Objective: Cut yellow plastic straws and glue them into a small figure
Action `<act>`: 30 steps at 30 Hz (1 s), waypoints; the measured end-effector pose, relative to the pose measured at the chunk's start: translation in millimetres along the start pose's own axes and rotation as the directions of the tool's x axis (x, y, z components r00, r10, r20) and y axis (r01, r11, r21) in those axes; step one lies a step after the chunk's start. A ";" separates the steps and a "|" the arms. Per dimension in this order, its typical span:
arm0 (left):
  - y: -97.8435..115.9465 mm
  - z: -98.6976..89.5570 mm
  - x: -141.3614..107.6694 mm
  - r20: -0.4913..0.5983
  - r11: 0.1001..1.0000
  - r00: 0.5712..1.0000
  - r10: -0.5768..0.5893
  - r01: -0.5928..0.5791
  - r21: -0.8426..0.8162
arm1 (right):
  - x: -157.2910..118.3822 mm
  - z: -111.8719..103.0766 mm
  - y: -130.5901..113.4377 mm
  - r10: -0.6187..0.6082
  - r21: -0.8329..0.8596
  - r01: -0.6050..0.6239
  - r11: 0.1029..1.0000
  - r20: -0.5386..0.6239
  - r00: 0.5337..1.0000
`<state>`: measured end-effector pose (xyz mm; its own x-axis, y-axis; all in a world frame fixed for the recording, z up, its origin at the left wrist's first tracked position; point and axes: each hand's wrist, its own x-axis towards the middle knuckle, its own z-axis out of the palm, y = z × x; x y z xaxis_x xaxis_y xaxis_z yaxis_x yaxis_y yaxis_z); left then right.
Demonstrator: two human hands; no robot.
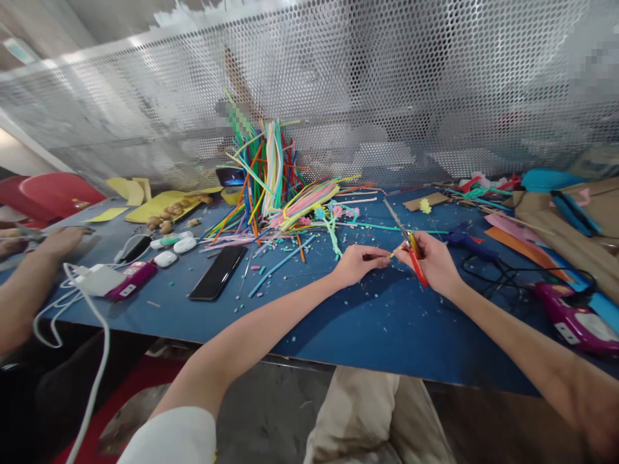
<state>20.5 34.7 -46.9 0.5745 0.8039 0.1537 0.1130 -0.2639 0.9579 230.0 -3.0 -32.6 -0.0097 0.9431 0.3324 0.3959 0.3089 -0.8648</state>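
Near the middle of the blue table (319, 328), my left hand (360, 263) pinches one end of a small yellow piece (392, 255). My right hand (432, 261) is closed round red-handled scissors (416, 259), whose blades point up and away to the left. Its fingertips also meet the yellow piece, close to my left fingertips. Just beyond my hands lie a green stem with small pastel flowers (333, 233) and a thin teal stem (387, 227). A yellow flower (425, 205) stands behind the scissors.
Colourful pipe cleaners (273, 167) stand at the back. A black phone (218, 274), white cable (99, 322) and purple power strip (131, 281) are left. Right are a blue glue gun (467, 240) and purple device (575, 319). Another person's arm (33, 277) rests far left.
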 end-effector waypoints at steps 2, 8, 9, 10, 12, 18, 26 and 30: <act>-0.7 0.5 0.1 -0.004 1.000 1.000 0.008 -0.008 -0.004 | 0.0 -0.2 0.4 -0.006 -0.010 0.006 1.000 -0.006 1.000; 0.0 2.1 0.2 -0.002 0.999 1.000 0.011 -0.011 -0.049 | -1.0 0.3 1.3 -0.029 -0.043 0.028 0.999 -0.023 0.999; 0.8 2.3 -0.1 -0.008 0.998 1.000 0.006 -0.006 -0.056 | -1.3 0.5 0.8 -0.028 -0.044 0.027 0.999 -0.024 0.999; 1.7 2.4 -0.5 -0.013 0.998 1.000 0.004 -0.005 -0.058 | -1.6 0.7 0.1 -0.023 -0.040 0.022 0.999 -0.024 0.999; 3.6 2.4 -1.6 -0.015 0.999 1.000 0.016 -0.017 -0.035 | -2.1 1.0 -1.4 -0.010 -0.028 0.009 1.000 -0.017 1.000; 5.3 1.4 -3.3 -0.031 0.993 0.996 0.080 -0.077 0.091 | -2.8 1.4 -1.1 -0.009 -0.010 0.009 1.000 -0.020 1.000; 6.6 0.2 -2.4 -0.073 0.985 0.997 0.034 -0.021 0.173 | -3.2 1.4 2.2 -0.047 0.005 0.047 0.999 -0.036 0.998; 11.0 -0.7 -4.0 -0.078 0.966 0.996 0.047 -0.025 0.257 | -3.3 1.2 0.8 -0.040 0.013 0.040 0.999 -0.031 0.999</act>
<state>18.9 28.9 -36.8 0.5141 0.8299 0.2168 0.3032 -0.4123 0.8591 229.2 -5.7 -34.9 0.0025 0.9257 0.3782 0.3830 0.3484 -0.8555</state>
